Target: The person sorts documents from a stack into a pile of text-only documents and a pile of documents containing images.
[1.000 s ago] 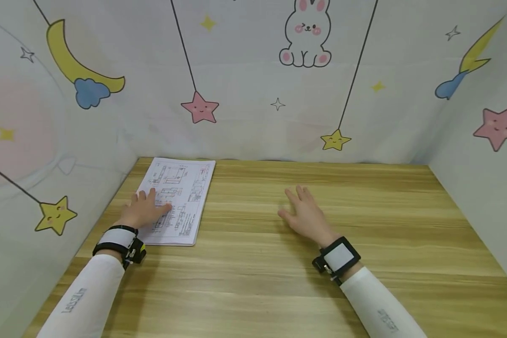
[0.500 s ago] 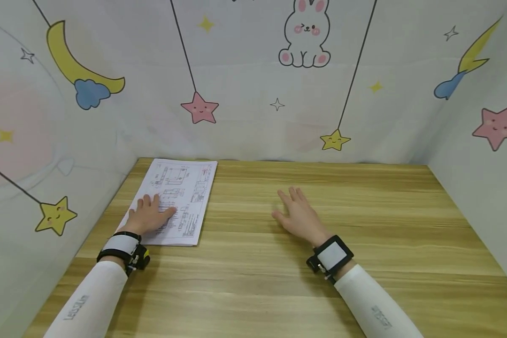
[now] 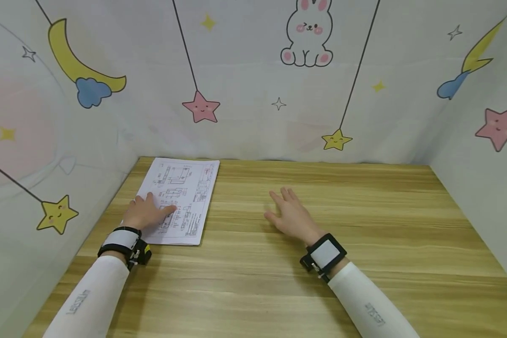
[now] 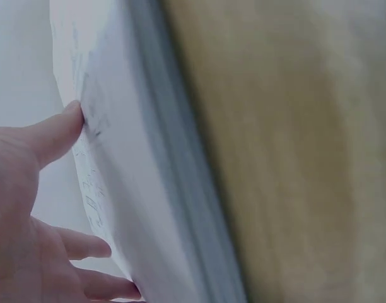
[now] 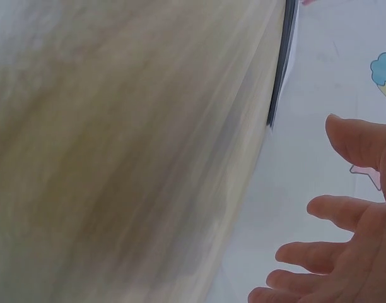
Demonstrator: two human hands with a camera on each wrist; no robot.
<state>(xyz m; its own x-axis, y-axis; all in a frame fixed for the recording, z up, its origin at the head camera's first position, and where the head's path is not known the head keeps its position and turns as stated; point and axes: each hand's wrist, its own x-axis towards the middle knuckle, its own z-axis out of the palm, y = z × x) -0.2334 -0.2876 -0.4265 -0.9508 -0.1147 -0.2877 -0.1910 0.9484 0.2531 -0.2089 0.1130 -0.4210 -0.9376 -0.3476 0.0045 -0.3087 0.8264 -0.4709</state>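
Note:
A thick stack of white paper sheets [image 3: 194, 206], its top page printed with technical drawings, lies at the table's back left. On its left part rests my left hand [image 3: 143, 213], fingers spread. In the left wrist view the thumb and fingertips of that left hand [image 4: 23, 202] touch the top sheet, and the stack's layered edge shows. Over the middle of the table is my right hand [image 3: 293, 218], fingers extended, holding nothing. The right wrist view shows this right hand [image 5: 357, 240] above the wood, apart from the stack.
The wood-grain table [image 3: 245, 272] runs back to a white curtain [image 3: 245, 136] printed with stars, a moon and a rabbit. More curtain stands along both sides. Each wrist carries a strapped camera, and white sleeves cover the forearms.
The right hand has drifted left towards the stack. The paper stack has slid slightly right, and the left hand has shifted a little right with it.

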